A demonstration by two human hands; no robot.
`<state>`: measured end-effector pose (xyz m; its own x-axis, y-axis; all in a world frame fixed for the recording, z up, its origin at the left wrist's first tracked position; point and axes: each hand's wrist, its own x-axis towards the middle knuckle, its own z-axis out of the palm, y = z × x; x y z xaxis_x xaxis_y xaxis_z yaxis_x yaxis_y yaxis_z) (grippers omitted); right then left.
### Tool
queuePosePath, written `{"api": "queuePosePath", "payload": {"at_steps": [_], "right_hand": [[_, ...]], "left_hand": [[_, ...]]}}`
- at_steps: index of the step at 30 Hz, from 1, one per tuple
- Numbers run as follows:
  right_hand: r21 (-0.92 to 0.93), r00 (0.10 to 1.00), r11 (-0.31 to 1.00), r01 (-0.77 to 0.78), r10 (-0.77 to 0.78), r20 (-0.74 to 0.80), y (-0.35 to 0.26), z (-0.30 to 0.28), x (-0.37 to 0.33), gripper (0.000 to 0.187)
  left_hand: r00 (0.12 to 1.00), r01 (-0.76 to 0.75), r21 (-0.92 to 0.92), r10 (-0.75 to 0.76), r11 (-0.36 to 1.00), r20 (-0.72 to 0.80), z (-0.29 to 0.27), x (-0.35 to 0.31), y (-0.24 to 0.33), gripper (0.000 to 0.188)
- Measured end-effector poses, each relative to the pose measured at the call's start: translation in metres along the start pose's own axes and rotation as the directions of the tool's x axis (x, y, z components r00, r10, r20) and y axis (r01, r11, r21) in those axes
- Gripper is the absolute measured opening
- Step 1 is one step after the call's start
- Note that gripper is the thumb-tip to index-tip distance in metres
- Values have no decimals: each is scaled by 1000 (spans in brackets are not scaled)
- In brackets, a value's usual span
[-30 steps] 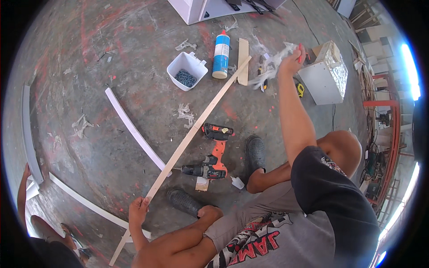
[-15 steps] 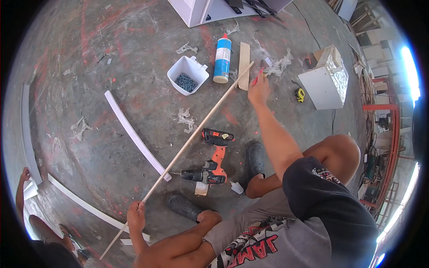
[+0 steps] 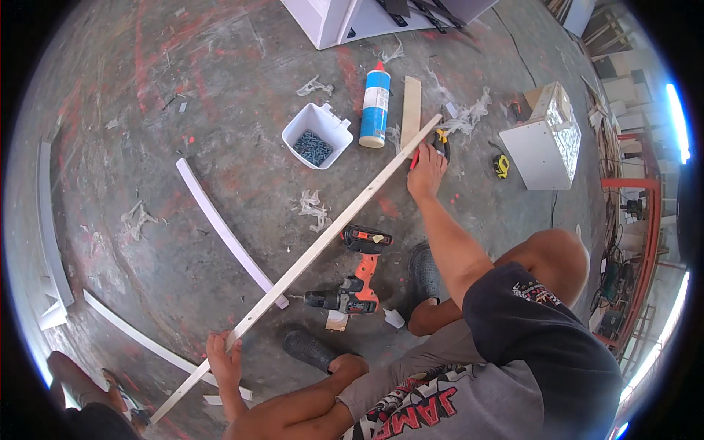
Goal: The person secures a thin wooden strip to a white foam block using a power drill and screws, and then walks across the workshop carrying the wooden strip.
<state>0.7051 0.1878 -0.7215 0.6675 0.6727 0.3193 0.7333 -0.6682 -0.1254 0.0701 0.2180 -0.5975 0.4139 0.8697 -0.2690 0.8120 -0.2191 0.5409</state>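
Wood strip [image 3: 296, 270], slender and straight, held in left fingers [image 3: 215, 346].

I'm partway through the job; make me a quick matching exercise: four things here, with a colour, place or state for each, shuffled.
Things:
1. Long wooden strip
2. Tub
3. Drill
4. Bottle

Descriptions:
A. Orange and black
B. Has screws inside
C. Blue and white with a red tip
D. In the left hand

Right pairs: 1-D, 2-B, 3-A, 4-C
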Motion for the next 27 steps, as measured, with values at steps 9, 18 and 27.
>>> {"api": "queuePosePath", "payload": {"at_steps": [9,18,27], "right_hand": [[50,998,997,52,-51,-22,5,3,6,37],[-88,914,978,191,-144,380,-44,-78,9,76],[-134,311,940,312,33,950,-42,-286,-164,59]], "left_hand": [[998,4,-45,-7,999,-55,-26,7,29,31],[987,22,-244,-60,970,-148,-102,-35,126,34],[970,175,-434,-231,884,-78,-186,-189,247,31]]}}
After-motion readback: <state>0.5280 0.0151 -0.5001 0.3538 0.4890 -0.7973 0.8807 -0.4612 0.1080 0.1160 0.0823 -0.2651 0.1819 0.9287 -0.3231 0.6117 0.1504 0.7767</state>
